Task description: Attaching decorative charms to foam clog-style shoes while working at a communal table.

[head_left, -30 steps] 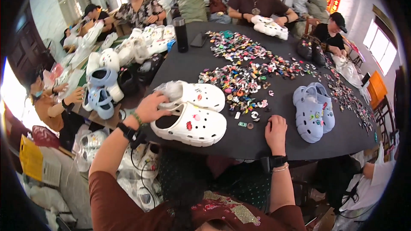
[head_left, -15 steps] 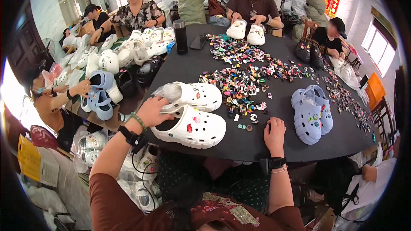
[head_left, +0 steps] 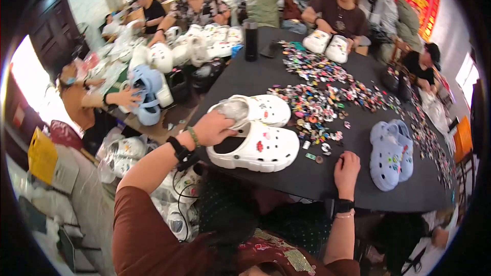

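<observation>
A pair of white clogs (head_left: 263,148) with colourful charms stands side by side at the near left of the black table. My left hand (head_left: 212,130) is closed on their rims where the two shoes meet, fingers dipping into the openings. Clear plastic stuffing (head_left: 234,111) fills the farther clog. On the table near its front edge rests my right hand (head_left: 348,171), fingers curled in and nothing visible in them. Between it and the white clogs lie a few loose charms (head_left: 326,148). A pair of light blue clogs (head_left: 386,156) with charms stands to its right.
Heaps of small charms (head_left: 327,99) spread over the table's middle and right. A black bottle (head_left: 250,41) stands far left. Across the table a person holds white clogs (head_left: 327,46). At left, a person handles blue clogs (head_left: 148,97) beside piled white shoes (head_left: 161,57).
The view has swung left, shifting the table rightward in the picture. My left hand stays on the white clogs, and my right hand remains by the table edge.
</observation>
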Motion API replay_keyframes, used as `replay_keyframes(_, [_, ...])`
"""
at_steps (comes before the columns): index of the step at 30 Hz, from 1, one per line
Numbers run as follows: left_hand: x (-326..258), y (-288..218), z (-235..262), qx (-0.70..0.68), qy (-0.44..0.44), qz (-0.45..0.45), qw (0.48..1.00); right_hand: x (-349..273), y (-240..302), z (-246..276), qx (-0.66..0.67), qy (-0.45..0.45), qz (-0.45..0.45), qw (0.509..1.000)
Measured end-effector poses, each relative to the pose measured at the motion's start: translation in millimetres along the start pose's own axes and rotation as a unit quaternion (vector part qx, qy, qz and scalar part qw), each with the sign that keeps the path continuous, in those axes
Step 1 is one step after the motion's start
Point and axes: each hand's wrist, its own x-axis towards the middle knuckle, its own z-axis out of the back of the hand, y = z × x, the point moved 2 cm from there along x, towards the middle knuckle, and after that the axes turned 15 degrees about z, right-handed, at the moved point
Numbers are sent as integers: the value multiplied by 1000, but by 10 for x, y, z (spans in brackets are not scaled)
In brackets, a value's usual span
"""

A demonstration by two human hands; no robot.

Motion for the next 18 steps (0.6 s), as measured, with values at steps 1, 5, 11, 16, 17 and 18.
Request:
replay_keyframes(1, [-32,-38,12,0,1,17,1000,-9,-5,-4,-2,1,3,1000])
replay_keyframes(5, [-94,-51,-23,3,-37,35,999,5,45,55,-8,7,1,1000])
replay_keyframes(11, [-156,-33,-13,7,-50,125,991,24,71,8,-8,34,-10,999])
replay_keyframes(16, [-80,-178,-36,6,-93,138,986,8,2,-8,-14,38,-11,999])
replay_keyframes(17, [-50,-206,-42,6,-93,139,986,4,-3,-13,-16,35,-9,999])
replay_keyframes(18, [-24,-222,-70,15,-44,162,986,7,5,-15,-16,34,-7,999])
